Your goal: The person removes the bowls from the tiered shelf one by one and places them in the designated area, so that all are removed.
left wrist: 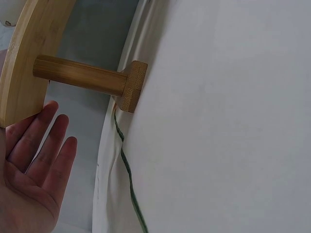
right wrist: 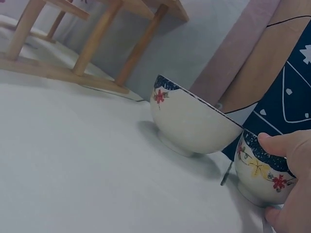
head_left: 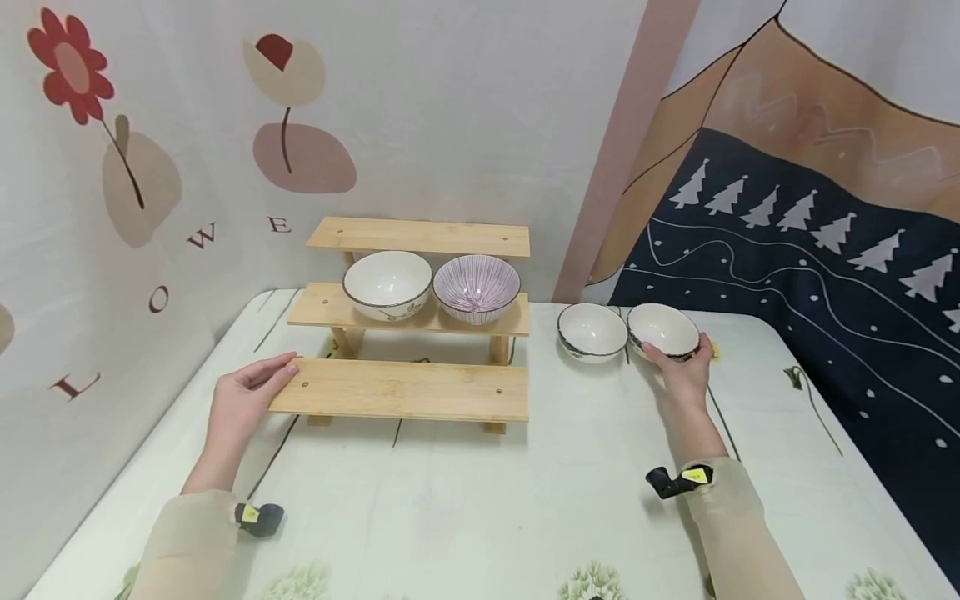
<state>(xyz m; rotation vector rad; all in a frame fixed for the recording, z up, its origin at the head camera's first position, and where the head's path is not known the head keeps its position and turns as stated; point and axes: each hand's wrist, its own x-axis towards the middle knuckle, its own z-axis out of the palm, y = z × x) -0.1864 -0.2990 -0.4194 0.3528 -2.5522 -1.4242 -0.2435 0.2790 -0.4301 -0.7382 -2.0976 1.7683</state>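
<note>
My left hand [head_left: 243, 396] is at the left end of the lowest board of a three-tier wooden shelf [head_left: 405, 390], holding its corner. In the left wrist view, the fingers [left wrist: 48, 155] reach under the board, while the thumb is out of sight. On the right, my right hand [head_left: 684, 371] grips a white bowl [head_left: 663, 327], thumb at the near rim and fingers at its right side. This bowl stands on the table, its flowered outside [right wrist: 262, 170] visible in the right wrist view. Just left of it sits a similar bowl [head_left: 592, 329] with a dark rim.
On the shelf's middle tier stand a white bowl [head_left: 388, 287] and a purple-striped bowl [head_left: 477, 288], side by side. The top board [head_left: 420, 237] is behind them. A pale cloth covers the table [head_left: 450, 508], and printed curtains [head_left: 465, 108] hang behind it.
</note>
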